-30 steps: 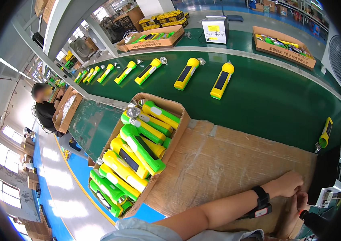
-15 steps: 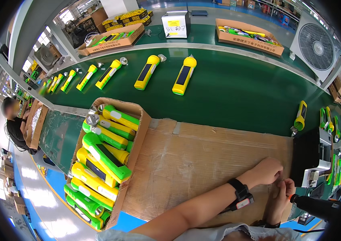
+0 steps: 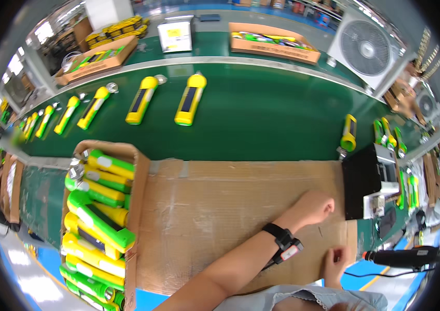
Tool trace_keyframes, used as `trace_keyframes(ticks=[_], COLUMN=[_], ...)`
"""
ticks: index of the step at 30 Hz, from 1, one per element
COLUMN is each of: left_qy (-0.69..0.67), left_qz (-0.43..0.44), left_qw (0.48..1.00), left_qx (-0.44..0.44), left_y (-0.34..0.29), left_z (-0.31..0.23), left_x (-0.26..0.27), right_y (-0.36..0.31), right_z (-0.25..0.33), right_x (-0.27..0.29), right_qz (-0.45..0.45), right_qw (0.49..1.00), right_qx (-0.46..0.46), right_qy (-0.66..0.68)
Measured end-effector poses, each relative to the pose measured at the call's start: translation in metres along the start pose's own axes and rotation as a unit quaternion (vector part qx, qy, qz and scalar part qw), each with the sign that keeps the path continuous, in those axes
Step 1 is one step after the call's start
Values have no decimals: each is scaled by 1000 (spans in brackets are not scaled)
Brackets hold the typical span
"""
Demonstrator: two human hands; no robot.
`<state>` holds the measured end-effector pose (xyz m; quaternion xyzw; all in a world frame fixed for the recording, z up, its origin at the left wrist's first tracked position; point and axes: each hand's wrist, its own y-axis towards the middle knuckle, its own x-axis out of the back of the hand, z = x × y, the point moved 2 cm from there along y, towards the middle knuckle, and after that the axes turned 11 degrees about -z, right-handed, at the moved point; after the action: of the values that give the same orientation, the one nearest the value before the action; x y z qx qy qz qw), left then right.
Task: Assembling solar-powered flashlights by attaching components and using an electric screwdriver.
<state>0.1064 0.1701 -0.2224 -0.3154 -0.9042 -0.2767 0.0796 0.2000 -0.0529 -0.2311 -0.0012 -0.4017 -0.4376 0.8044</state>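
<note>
Head view: both hands have ended up on the cardboard sheet [image 3: 230,207], nothing held

Compared to a second ago, the left hand [image 3: 310,207] has slid up toward the black box [image 3: 362,181], loosely curled and empty. Right hand [image 3: 336,259] rests near the sheet's edge, fingers bent, empty too. Two yellow flashlights [image 3: 191,98] sit mid-belt, one more by the box, plus a full carton [image 3: 100,217] on the left.

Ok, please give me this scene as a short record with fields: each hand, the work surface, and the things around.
left hand: loosely closed, resting on the cardboard sheet, holds nothing visible
right hand: at the sheet's near edge, fingers curled, no item seen in it
left of sheet: cardboard box of green and yellow flashlights
behind: green conveyor belt carrying yellow flashlights
right: black box, power screwdriver
</note>
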Motion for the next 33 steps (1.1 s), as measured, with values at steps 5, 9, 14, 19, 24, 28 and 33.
trace_keyframes(ticks=[5,9,14,19,24,28,33], left_qy=[-19,-9,-23,-50,-63,-76,-110], left_qz=[23,42,54,75,105,48,-23], left_qw=[999,998,997,993,983,987,986], left_qx=[41,42,41,75,140,134,127], left_y=[-1,3,13,9,12,13,12], left_z=[-3,-4,-8,-6,-5,-4,10], left_x=[4,15,13,16,24,31,32], right_y=[-17,1,-47,-66,-71,-71,-69], right_z=[67,180,228,267,267,259,250], right_x=[-35,-44,-81,-105,-99,-99,-101], right_qz=[259,363,399,481,401,356,303], right_qw=[925,793,668,608,604,597,581], right_qx=[135,396,483,455,458,481,476], right_qy=[244,289,401,438,514,535,587])
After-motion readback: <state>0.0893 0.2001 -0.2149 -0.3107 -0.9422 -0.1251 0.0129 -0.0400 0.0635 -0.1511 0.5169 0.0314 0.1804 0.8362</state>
